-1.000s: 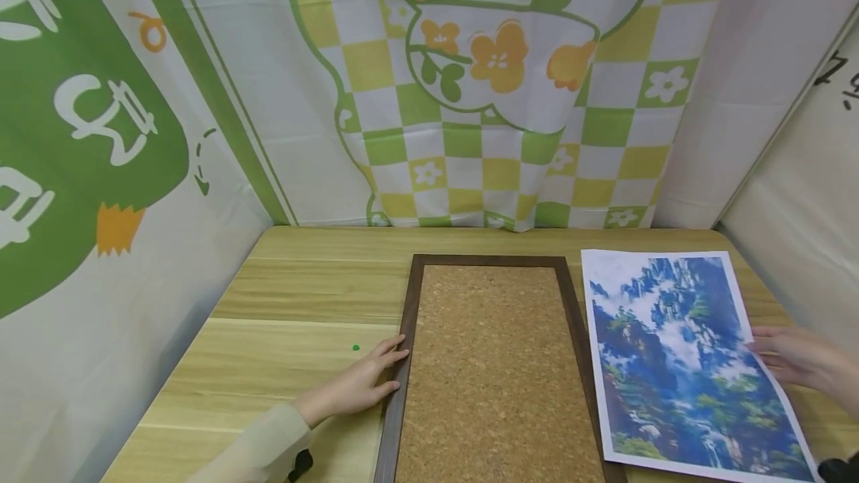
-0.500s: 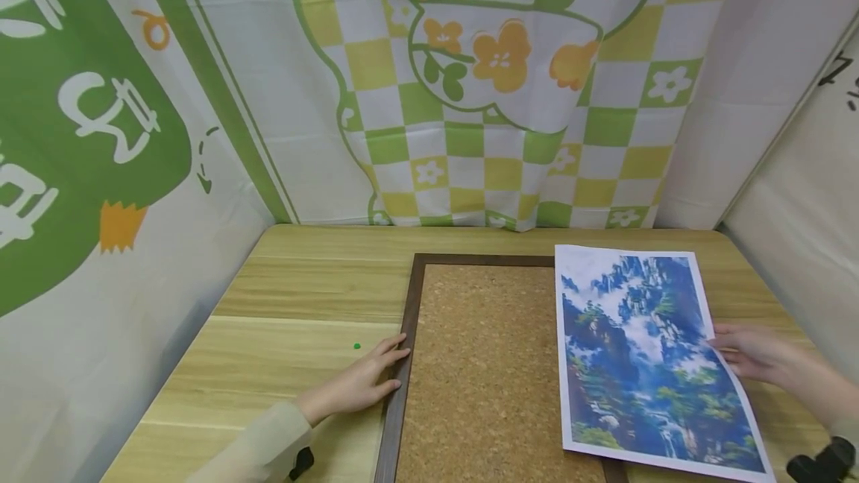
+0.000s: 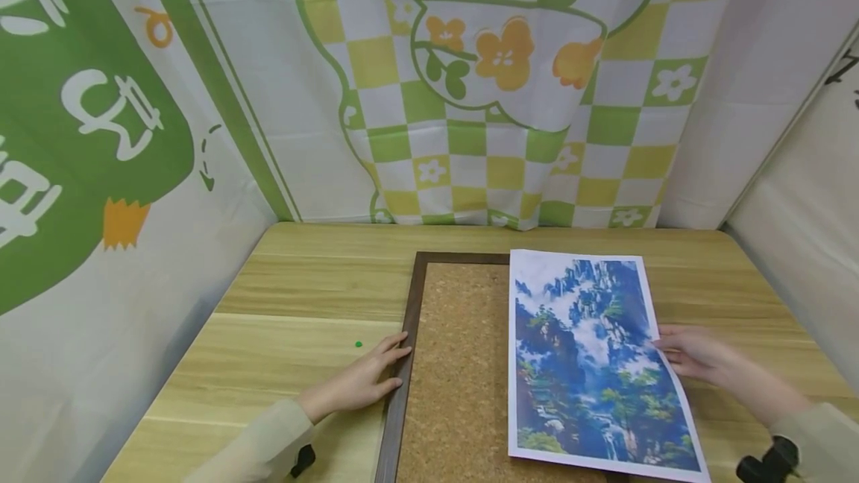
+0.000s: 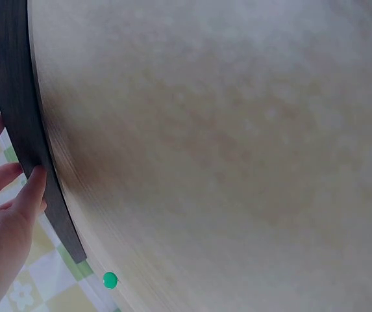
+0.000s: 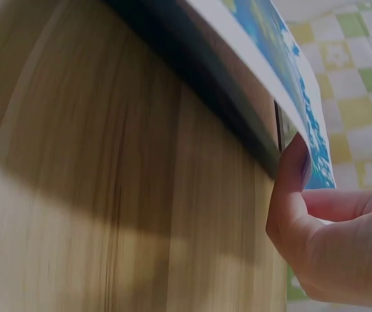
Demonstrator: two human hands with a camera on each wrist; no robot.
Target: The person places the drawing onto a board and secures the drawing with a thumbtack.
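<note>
A cork board [image 3: 463, 364] with a dark wooden frame lies on the table. My left hand [image 3: 359, 382] rests its fingertips against the frame's left side; in the left wrist view the fingers [image 4: 33, 188] touch the dark frame edge [image 4: 17, 84]. My right hand [image 3: 698, 352] pinches the right edge of a printed landscape picture [image 3: 597, 364] of blue mountains and waterfalls. The sheet is over the board's right part and hides most of the right frame side. In the right wrist view, the paper [image 5: 250, 52] bends at the pinch and stands above the frame.
A small green round piece [image 3: 359, 344] lies on the wooden table [image 3: 302, 282] left of the board. Printed curtains [image 3: 470, 133] hang behind the table, with more fabric along both sides.
My right hand has carried the picture leftward, from beside the board to over its right part. The left hand has stayed on the frame.
</note>
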